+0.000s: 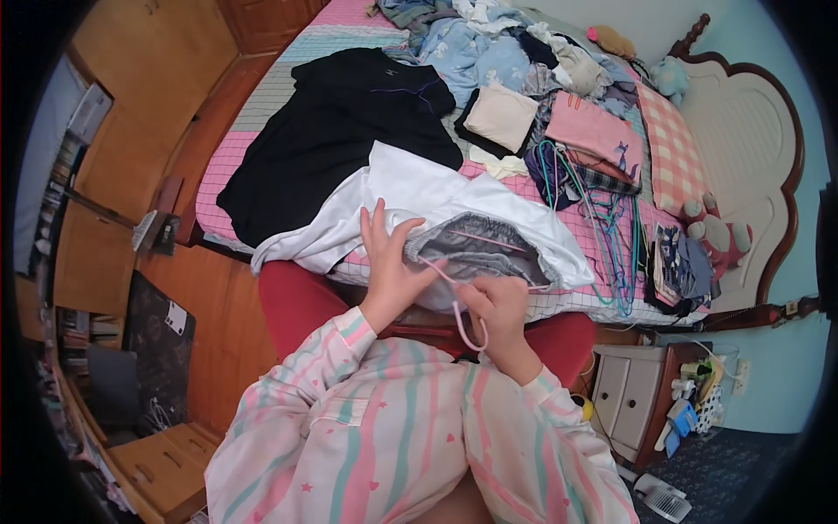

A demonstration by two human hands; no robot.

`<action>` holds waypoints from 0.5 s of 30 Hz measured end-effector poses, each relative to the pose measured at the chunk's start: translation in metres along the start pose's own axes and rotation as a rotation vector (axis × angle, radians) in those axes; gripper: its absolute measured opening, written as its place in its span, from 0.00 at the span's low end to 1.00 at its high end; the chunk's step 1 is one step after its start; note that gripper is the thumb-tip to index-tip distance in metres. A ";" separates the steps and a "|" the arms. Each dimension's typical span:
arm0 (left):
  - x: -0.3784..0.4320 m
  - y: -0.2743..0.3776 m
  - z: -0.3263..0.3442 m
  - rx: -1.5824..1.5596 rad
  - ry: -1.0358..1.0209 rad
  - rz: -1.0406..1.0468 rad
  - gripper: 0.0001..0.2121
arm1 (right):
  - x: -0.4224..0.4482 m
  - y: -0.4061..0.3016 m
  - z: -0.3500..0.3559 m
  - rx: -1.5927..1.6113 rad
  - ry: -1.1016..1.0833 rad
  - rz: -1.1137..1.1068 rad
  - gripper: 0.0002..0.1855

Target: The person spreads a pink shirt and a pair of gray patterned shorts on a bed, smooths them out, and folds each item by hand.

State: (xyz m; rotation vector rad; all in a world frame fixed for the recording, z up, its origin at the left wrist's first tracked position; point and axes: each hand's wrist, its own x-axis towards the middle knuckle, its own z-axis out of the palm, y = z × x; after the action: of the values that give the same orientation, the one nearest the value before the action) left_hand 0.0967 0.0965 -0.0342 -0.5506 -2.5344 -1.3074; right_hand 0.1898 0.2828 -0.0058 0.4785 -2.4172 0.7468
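A pink clothes hanger (pixel 472 327) has its hook end below my right hand (pixel 495 301), which is closed around its neck. Its arms reach inside the grey elastic waistband (pixel 474 223) of a white garment (pixel 419 177) lying at the bed's near edge. My left hand (pixel 393 262) is at the left end of the waistband, thumb and fingers spread; whether it pinches the fabric is unclear. Beyond the white garment a black T-shirt (pixel 353 124) is spread flat, with a dark blue thin hanger (pixel 412 92) on its upper part.
Folded clothes (pixel 501 118) and a folded pink garment (pixel 592 134) lie beyond the white one. Several green and blue hangers (pixel 609 242) are heaped to the right, near a folded stack (pixel 684 268). Rumpled laundry (pixel 484 52) covers the far end. A nightstand (pixel 628 393) stands right.
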 end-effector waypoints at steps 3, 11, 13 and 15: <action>-0.001 0.010 -0.001 0.009 -0.015 0.008 0.30 | 0.002 -0.007 0.003 -0.043 0.016 -0.038 0.17; -0.006 -0.004 0.002 -0.087 0.028 -0.027 0.20 | -0.001 -0.008 -0.003 -0.035 0.050 -0.009 0.16; -0.005 -0.013 0.000 -0.100 0.049 -0.023 0.22 | -0.005 0.001 -0.004 -0.052 0.062 -0.002 0.18; -0.002 -0.018 -0.007 -0.151 0.045 -0.028 0.23 | -0.004 0.006 -0.007 -0.070 0.077 0.010 0.19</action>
State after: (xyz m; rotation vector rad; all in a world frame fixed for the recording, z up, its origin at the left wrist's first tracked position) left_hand 0.0914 0.0807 -0.0440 -0.5111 -2.4294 -1.5128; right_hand 0.1932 0.2922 -0.0062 0.4032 -2.3666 0.6701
